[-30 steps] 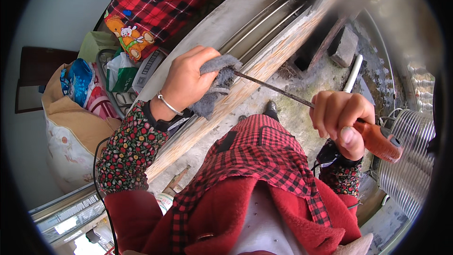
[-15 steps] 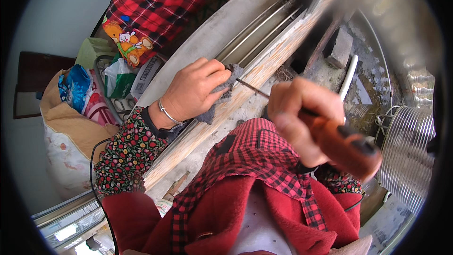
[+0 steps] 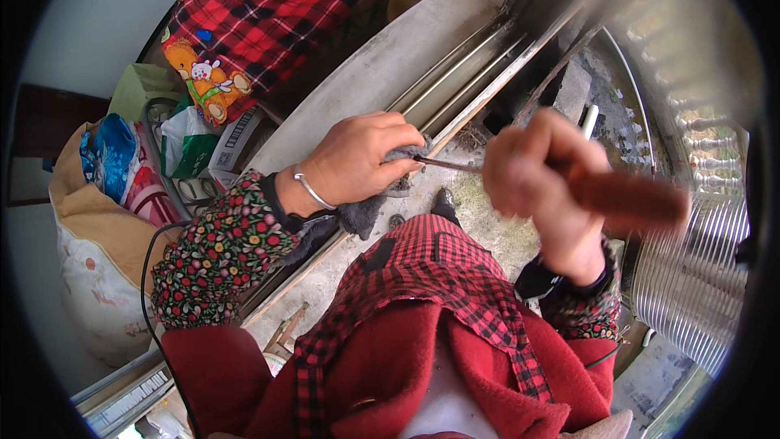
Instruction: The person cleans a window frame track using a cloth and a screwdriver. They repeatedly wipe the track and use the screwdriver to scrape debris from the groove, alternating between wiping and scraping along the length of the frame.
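My left hand is closed on a dark grey cloth, bunched under its fingers at the edge of a sliding-window track. My right hand, blurred, grips a screwdriver by its orange-red handle. The thin metal shaft points left, and its tip meets the cloth beside my left thumb and fingers. Whether the cloth wraps fully round the tip is hidden. Part of the cloth hangs over the frame below my left wrist.
A pale sill runs along the track. To the left stand a bulging bag, a small carton and a red plaid cloth with bears. Right of me are a concrete block, a round wire rack and a balustrade.
My right hand has risen slightly and turned, swinging the screwdriver handle up to the right. My left hand with the cloth has shifted a little right. The view has moved somewhat.
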Available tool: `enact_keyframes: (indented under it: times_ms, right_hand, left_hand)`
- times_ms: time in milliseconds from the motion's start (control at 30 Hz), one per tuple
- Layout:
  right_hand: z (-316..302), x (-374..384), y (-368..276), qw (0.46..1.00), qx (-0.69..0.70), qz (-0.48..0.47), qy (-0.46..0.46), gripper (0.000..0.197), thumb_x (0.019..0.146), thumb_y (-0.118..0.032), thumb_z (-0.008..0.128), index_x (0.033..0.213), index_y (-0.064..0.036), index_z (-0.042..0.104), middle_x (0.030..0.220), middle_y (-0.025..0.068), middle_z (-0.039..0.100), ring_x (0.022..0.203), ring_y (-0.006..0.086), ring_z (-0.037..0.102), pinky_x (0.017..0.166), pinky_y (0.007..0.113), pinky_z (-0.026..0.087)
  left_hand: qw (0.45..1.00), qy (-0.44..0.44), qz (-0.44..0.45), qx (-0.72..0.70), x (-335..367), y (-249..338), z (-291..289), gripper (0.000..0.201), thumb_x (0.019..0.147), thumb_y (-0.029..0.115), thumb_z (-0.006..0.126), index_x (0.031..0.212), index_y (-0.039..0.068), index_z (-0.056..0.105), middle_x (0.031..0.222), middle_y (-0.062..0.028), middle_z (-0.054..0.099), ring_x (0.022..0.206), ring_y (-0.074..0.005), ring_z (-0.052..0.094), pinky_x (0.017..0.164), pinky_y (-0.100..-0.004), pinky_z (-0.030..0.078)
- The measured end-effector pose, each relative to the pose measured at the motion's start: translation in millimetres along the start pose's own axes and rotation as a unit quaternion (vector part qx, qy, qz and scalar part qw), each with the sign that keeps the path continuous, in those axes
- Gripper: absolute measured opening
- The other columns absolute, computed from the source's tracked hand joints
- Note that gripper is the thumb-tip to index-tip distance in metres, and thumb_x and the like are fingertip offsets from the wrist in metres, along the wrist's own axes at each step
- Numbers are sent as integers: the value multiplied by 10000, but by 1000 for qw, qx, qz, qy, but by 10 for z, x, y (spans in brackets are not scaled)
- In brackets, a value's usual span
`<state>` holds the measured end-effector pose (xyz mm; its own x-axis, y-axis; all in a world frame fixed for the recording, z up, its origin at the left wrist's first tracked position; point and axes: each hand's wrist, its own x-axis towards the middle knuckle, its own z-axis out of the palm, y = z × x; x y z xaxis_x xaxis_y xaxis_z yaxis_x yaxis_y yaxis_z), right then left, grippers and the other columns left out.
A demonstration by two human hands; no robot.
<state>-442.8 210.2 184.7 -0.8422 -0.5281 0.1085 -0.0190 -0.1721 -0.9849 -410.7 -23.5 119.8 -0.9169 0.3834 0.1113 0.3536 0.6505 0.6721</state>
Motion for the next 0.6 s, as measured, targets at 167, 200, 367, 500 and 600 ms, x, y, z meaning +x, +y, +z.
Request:
enact_keyframes:
  times_ms: [167,200,367,500,600]
  right_hand:
    - [-214,180,106,989,143,6,42,273,941,-148,532,726,-93,373,562,15,369,487,140,378,454,289,327]
    - [-250,162,80,987,159,-20,24,256,937,-128,544,741,-82,386,569,17,388,491,140,389,465,297,344]
    - [-457,-14,-154,971,209,-108,-43,269,955,-191,571,762,-97,410,582,6,415,504,126,399,461,276,365]
    - [-454,-176,-54,975,187,-117,-36,270,970,-213,565,781,-106,407,602,1,434,527,121,416,466,268,364]
    - [-416,-331,0,967,214,-133,-34,287,958,-231,595,770,-118,411,605,-6,443,531,121,425,469,265,364]
  left_hand:
    - [1000,18,-7,-17,-193,-138,-177,208,829,98,727,995,3,646,906,-141,624,858,-316,631,770,-370,499]
    - [999,30,-18,-32,-226,-158,-204,199,833,83,721,998,-2,647,904,-137,624,856,-295,636,769,-361,498]
    - [977,11,-130,-167,-354,-142,-570,211,943,40,620,1143,-8,664,1113,-60,688,1031,-129,629,931,-277,479]
    - [955,-48,-153,-248,-406,-27,-846,224,977,102,584,1150,-17,661,1078,-53,687,1017,-113,621,914,-284,485]
    - [963,-101,-182,-171,-328,-50,-736,225,995,132,568,1129,-27,654,1013,-32,678,976,-93,601,880,-274,484]
